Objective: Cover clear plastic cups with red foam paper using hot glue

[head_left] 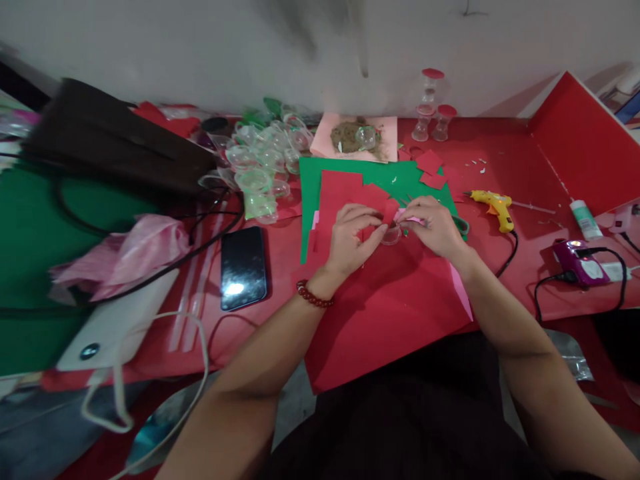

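Observation:
My left hand (pixel 353 235), with a beaded bracelet (pixel 314 295) at its wrist, pinches a small red paper piece (pixel 389 212). Close by, the fingers of my right hand (pixel 436 225) are closed on a small pink piece (pixel 409 218) that looks like paper. The two sets of fingertips nearly meet. Just below them a clear plastic cup (pixel 391 236) lies on a red sheet (pixel 385 320), partly hidden by the fingers. More red paper (pixel 341 190) and a green sheet (pixel 311 175) lie beneath and behind my hands. Scissors (pixel 461 227) show partly beside my right wrist.
A yellow glue gun (pixel 495 208) lies at right, near a purple power adapter (pixel 583 263) and a glue bottle (pixel 586 220). Clear cups (pixel 267 157) are heaped at back left. A phone (pixel 244 268) lies at left. Joined cups with red tops (pixel 424 115) stand by the wall.

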A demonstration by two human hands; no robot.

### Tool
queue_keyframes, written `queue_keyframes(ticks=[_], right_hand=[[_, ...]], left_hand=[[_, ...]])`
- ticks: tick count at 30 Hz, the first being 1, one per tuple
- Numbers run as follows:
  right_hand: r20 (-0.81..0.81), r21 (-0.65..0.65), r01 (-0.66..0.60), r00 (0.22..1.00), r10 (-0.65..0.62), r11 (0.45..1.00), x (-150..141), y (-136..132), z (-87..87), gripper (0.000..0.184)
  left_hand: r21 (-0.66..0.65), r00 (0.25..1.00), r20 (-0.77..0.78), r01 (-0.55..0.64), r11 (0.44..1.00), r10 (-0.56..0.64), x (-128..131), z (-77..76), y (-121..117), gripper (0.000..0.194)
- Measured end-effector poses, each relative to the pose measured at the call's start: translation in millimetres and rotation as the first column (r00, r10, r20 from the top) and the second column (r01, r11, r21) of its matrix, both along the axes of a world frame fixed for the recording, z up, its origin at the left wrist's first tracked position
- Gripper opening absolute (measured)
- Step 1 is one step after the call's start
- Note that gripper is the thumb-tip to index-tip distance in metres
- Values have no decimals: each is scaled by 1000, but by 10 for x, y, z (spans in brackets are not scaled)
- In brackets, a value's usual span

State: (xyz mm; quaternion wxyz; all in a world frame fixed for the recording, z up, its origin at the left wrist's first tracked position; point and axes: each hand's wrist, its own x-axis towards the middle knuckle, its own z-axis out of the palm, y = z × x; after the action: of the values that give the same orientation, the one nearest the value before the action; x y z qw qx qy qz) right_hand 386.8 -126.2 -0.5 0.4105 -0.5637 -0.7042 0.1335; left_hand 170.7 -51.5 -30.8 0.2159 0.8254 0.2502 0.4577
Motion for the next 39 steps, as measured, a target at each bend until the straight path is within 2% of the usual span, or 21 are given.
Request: queue_keyframes(ticks=[3,7,11,15,18,21,23,29,35,39], right_hand=[[182,-5,-102,978,101,995,14,19,123,24],[441,-128,-269,847,297,955,69,79,393,31],[500,-230,-377,745,442,897,120,202,584,29],[540,-245,-435,681,495,866,156,269,552,30],[521,-175,-397,739,427,901,159,248,390,28],[441,-103,-269,851,287,958,137,192,217,25],[403,-90,-193,890,213,977,107,150,155,23],[406,-94,-47,910,82,994,-51,62,178,16],[157,-84,-20,987,33,996,-125,36,119,15],[92,-16,28,995,-26,999,-247,-116,67,15]], left_hand=[[-21,1000,-2,-2,1000,2,0,-14,11,21],[-35,999,12,31,999,-30,2,2,3,22],[-65,999,-22,42,997,-44,11,40,-17,22],[-69,998,7,55,996,-54,27,48,-20,22],[-60,998,42,54,997,-52,41,45,-11,21],[-72,998,42,47,996,-45,54,50,-9,19],[-84,999,29,41,996,-38,60,55,-13,18],[-76,999,34,35,997,-32,71,36,-15,19],[-78,1000,18,10,997,-9,84,29,-15,18],[-65,1000,29,0,998,2,91,34,-24,15]])
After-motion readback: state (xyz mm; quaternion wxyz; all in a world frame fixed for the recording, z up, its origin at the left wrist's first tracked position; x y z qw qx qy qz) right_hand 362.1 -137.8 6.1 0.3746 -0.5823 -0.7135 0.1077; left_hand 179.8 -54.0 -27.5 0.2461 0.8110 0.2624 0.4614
